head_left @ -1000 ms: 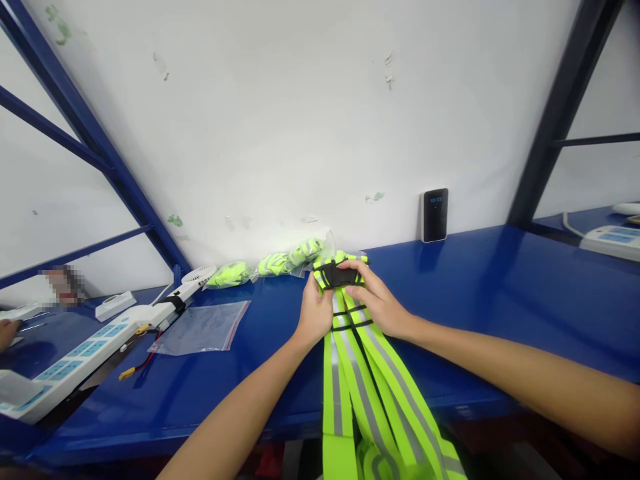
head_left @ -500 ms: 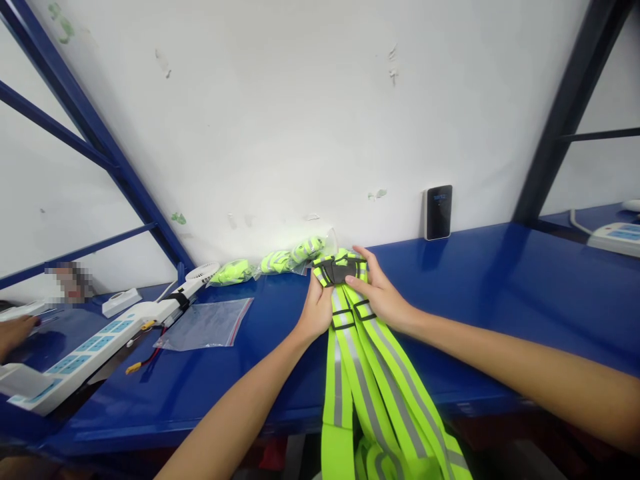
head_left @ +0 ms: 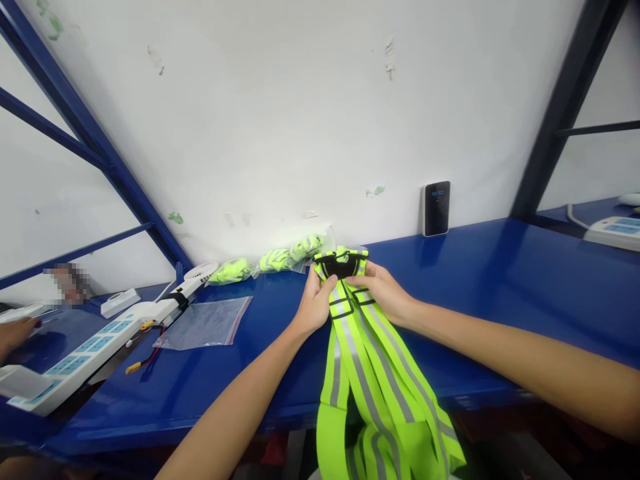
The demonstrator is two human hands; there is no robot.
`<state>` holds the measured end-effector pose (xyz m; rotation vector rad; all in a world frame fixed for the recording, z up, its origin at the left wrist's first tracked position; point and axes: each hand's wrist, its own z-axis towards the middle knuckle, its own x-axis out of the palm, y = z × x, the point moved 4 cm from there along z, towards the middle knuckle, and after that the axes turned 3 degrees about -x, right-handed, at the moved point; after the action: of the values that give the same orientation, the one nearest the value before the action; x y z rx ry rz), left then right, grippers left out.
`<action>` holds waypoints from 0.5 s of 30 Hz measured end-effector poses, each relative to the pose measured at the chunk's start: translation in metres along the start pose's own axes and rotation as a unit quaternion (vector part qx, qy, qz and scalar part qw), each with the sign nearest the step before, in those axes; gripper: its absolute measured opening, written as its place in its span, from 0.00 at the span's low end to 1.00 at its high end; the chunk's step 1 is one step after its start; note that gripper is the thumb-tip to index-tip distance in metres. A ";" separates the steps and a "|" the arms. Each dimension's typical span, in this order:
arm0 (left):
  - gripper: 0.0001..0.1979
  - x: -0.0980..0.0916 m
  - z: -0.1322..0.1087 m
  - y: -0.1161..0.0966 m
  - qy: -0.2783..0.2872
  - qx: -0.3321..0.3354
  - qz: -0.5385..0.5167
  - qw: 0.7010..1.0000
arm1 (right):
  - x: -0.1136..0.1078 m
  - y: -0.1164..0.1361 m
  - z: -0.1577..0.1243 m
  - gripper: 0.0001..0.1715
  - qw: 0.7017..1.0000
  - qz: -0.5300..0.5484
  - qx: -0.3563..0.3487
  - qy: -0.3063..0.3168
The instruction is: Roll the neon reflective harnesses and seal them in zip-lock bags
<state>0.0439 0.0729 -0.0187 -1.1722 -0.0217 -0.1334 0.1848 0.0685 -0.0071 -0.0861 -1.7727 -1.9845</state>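
Note:
Both hands hold the top end of a neon-yellow reflective vest made of straps with grey stripes. My left hand pinches its left edge, thumb in front. On the opposite side my right hand grips the edge, thumb also in front. Between the thumbs is a black patch on the vest, and black strap sliders sit just below. The long straps hang down over the table's front edge. Fingers behind the vest are hidden.
Several bagged neon-yellow bundles lie along the wall. Left of me are a flat clear zip bag, a white power strip, a yellow-ended cable and a small fan. A black-faced device leans on the wall. Another person's hand is far left.
The top of the vest has tilted so its black patch looks darker and more hollow. My left thumb has come to the front, and my right fingers have slipped behind the edge.

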 end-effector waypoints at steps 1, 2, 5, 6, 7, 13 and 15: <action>0.19 -0.001 0.001 0.000 -0.001 0.009 -0.003 1.000 | 0.000 0.001 -0.001 0.23 1.000 -0.005 0.012 0.002; 0.19 -0.002 0.002 -0.001 -0.001 0.018 -0.007 1.000 | 0.001 0.002 -0.003 0.25 1.000 -0.009 0.023 0.008; 0.20 -0.004 0.002 -0.003 0.006 0.032 -0.009 0.999 | 0.003 0.003 -0.006 0.26 0.998 -0.029 0.043 0.029; 0.20 -0.004 0.002 -0.004 0.009 0.031 -0.008 0.999 | 0.003 0.003 -0.007 0.23 0.998 -0.037 0.045 0.029; 0.21 -0.004 0.002 -0.004 0.010 0.030 -0.008 0.999 | 0.003 0.002 -0.007 0.19 0.997 -0.044 0.049 0.028; 0.23 0.003 -0.002 -0.011 0.000 0.051 0.003 0.999 | 0.004 0.001 -0.006 0.13 0.998 -0.047 0.007 0.029; 0.23 0.005 -0.005 -0.013 -0.002 0.066 0.024 0.998 | 0.005 0.002 -0.006 0.16 0.997 -0.058 -0.031 0.038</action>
<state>0.0473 0.0629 -0.0085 -1.0399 -0.0057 -0.0860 0.1824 0.0609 -0.0045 0.0733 -1.7026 -2.0960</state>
